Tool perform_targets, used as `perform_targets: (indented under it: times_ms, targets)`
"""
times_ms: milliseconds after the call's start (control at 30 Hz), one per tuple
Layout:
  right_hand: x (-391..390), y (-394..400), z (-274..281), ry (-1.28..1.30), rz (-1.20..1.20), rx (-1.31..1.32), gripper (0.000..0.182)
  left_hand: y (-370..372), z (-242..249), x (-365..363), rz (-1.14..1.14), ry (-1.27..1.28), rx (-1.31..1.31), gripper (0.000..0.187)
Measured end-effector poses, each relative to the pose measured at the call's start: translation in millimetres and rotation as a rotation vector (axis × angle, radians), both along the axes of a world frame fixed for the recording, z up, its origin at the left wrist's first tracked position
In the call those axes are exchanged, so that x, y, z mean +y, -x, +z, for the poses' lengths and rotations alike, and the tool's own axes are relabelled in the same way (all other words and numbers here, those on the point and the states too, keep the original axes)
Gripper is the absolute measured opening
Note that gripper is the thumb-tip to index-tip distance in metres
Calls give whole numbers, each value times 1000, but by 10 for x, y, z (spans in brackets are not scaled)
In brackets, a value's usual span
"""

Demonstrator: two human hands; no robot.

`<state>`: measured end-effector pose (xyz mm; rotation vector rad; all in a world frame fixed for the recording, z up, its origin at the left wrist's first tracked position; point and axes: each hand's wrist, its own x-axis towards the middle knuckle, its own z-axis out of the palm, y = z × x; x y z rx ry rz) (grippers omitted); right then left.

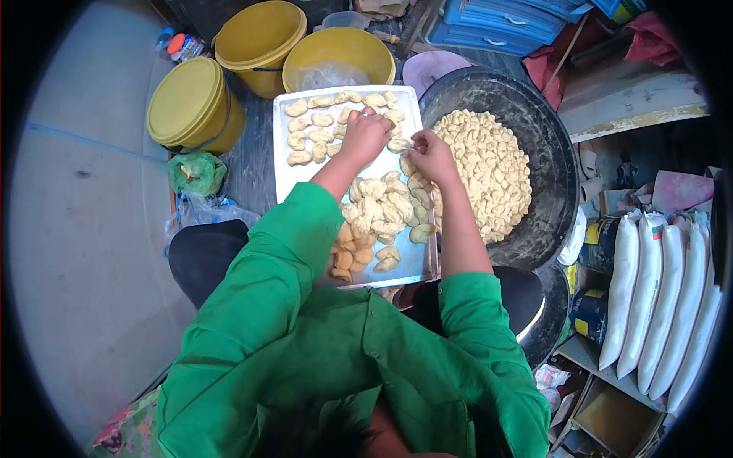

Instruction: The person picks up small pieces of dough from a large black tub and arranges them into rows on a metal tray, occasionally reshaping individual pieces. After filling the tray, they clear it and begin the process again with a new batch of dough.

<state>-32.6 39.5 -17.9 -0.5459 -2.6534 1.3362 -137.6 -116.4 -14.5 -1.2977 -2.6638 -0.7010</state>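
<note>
A white rectangular tray (279, 172) lies before me, with twisted dough pieces (321, 120) in rows at its far end. A looser heap of pale dough pieces (378, 206) fills its near part, beside some browner pieces (353, 248). My left hand (365, 137) is over the far middle of the tray, fingers curled in; what they hold, if anything, is hidden. At the tray's right side, my right hand (432, 158) has thumb and forefinger pinched beside a dough piece (398, 144). Something small and greyish shows at those fingertips, too small to name.
Right of the tray stands a large black tub (553, 164) holding many small dough pieces (485, 172). Yellow buckets (191, 107) and a yellow basin (340, 57) stand behind and left. Long white filled bags (649, 298) lean at the right. Blue drawers (496, 27) are at the back.
</note>
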Motion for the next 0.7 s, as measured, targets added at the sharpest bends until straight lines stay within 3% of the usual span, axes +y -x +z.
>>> perform_targets:
  times_ms: [33,100,167,267,300,367,467,567,633,700]
  targets:
    - [14,-36,39,5,5,-6,39,-8,20,-32,-6,-50,-50,16]
    - [-7,-152,158,-142,73,-344,47,-91,64,-168,2,-88,-117,17]
    - [-53,-216,132,-184,112,-378,48,-175,185,-431,109,-222,-91,18]
    - [-15,-217,139,-40,84,-226,36,-293,311,-1096,166,-244,-257,18]
    - [-80,-173,212,-37,98,-228,36,-361,342,-1311,253,-216,-209,18]
    - [-307,-59,314,3,177,60,32,-374,232,-1693,469,-185,-289,21]
    - [-897,240,464,-11,340,-33,32,-340,232,-1824,561,-183,-394,26]
    - [-1499,458,88,-77,454,102,31,-327,49,-1729,535,-214,-375,30]
    - [-1682,417,147,-46,488,35,31,-379,51,-1715,504,-277,-366,30]
    - [-1556,332,231,-57,360,88,35,-446,58,-1751,366,-267,-356,29]
